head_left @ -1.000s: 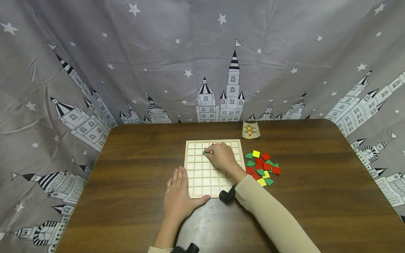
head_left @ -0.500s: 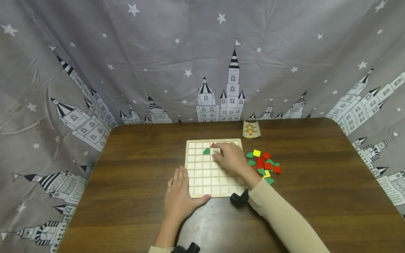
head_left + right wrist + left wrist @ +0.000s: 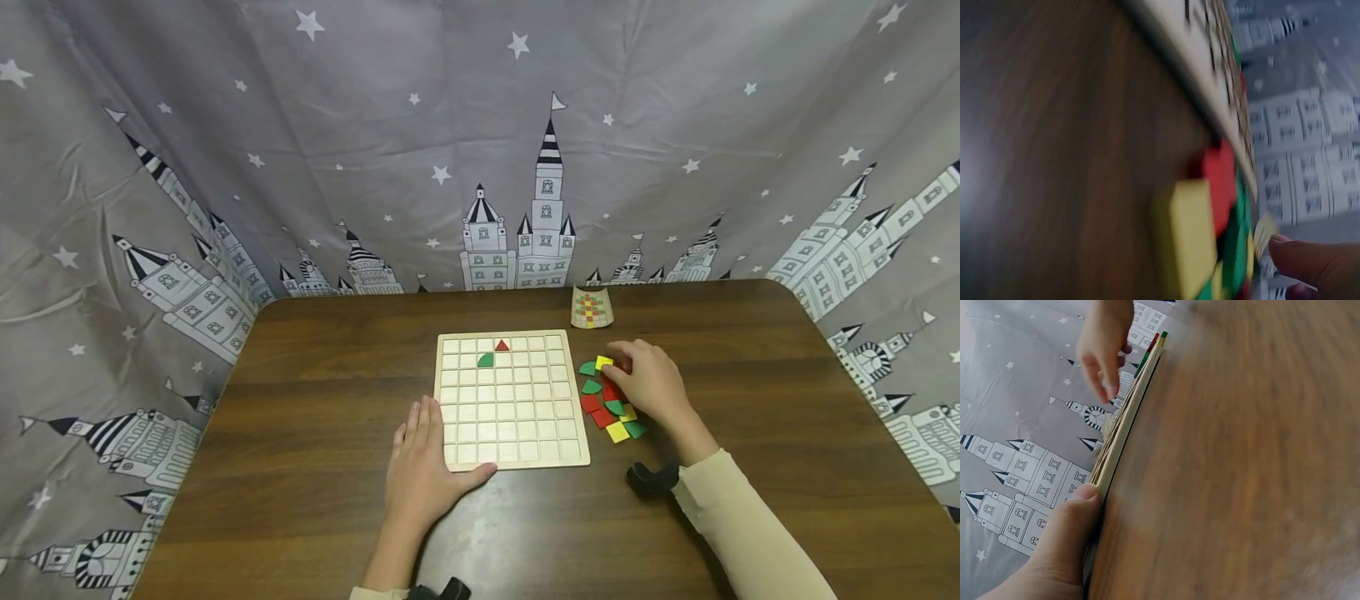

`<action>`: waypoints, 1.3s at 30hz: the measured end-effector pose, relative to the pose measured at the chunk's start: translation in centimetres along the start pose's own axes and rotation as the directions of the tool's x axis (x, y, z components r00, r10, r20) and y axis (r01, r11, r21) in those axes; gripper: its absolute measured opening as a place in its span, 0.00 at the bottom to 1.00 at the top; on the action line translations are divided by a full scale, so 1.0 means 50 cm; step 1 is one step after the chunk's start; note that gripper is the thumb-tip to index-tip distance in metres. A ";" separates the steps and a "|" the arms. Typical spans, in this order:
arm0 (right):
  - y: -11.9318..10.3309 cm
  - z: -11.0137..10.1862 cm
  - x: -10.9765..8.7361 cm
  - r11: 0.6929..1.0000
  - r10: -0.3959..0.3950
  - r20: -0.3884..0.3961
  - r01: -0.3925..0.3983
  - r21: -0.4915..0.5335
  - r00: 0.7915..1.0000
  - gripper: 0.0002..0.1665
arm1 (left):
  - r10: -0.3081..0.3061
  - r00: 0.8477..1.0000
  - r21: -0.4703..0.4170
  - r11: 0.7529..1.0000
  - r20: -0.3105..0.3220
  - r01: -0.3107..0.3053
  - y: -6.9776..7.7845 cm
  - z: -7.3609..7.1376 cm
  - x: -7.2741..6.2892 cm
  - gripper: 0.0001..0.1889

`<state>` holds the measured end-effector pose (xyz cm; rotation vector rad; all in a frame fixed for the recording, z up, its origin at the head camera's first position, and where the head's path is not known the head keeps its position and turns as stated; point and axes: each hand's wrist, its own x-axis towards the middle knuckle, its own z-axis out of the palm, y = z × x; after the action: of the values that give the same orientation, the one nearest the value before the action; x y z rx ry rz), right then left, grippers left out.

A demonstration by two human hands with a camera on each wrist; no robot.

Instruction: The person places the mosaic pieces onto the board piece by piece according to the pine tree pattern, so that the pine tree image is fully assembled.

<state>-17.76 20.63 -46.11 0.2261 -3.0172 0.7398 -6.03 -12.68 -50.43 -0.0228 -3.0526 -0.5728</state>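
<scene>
A pale wooden grid board (image 3: 507, 417) lies on the table. Its upper cells hold a red triangle (image 3: 502, 346) and a green quarter circle (image 3: 486, 360). My left hand (image 3: 422, 454) rests at the board's near left corner, fingers straight along the left side and thumb (image 3: 1069, 528) against the near edge. To the right of the board my right hand (image 3: 651, 383) hovers over a loose pile of red, green and yellow pieces. Its thumb and forefinger, held apart, are right at a yellow square (image 3: 603, 362). The hand hides part of the pile.
Behind the pile, a small curled pattern card (image 3: 592, 308) stands near the back edge of the brown wooden table (image 3: 337, 375). A grey curtain (image 3: 337, 125) with castles and stars hangs behind. In the right wrist view, a yellow piece (image 3: 1191, 231) is closest.
My right hand has let go of the green quarter circle, touched the red triangle, and moved right from the board to the pile. The left hand stays in place.
</scene>
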 end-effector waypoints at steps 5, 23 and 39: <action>0.043 -0.008 -0.013 0.997 0.057 -0.004 -0.057 -0.044 0.998 0.26 | 0.000 1.000 0.002 1.000 0.000 0.000 -0.003 0.000 -0.001 0.72; 0.050 -0.002 -0.011 0.999 0.040 0.000 -0.040 0.012 0.999 0.17 | 0.009 1.000 0.004 1.000 -0.007 -0.009 -0.005 0.001 0.000 0.71; -0.037 0.027 0.041 0.957 0.013 0.026 -0.020 0.289 1.000 0.15 | 0.011 1.000 0.005 1.000 -0.017 -0.011 -0.005 0.002 -0.001 0.71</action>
<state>-19.52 18.12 -46.33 0.2172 -2.9230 1.1890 -5.97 -12.90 -50.62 -0.0348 -3.0355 -0.5616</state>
